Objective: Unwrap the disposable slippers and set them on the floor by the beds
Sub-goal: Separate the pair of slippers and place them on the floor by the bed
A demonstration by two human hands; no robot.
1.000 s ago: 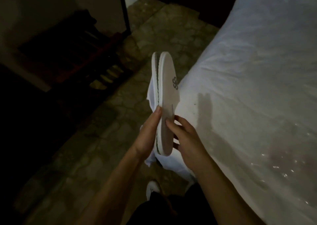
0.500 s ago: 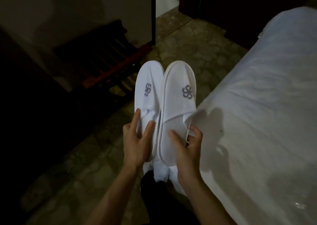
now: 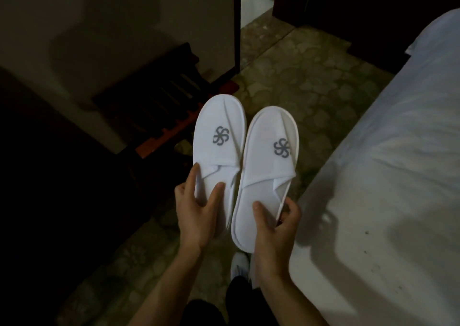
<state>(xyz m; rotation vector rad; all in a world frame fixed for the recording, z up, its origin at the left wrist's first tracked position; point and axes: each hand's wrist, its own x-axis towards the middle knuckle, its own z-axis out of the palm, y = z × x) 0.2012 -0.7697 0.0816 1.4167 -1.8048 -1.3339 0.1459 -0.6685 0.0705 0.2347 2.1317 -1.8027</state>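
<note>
Slippers (side by side) gripped in both hands, above floor.

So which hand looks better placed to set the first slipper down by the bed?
Probably the right hand: it holds the right slipper nearest the bed, over bare floor. The left hand holds its slipper farther away.

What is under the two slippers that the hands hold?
Under the slippers lies patterned stone floor, and a white shoe shows below their heels. The floor directly beneath them is covered, so anything lying there cannot be seen.
</note>
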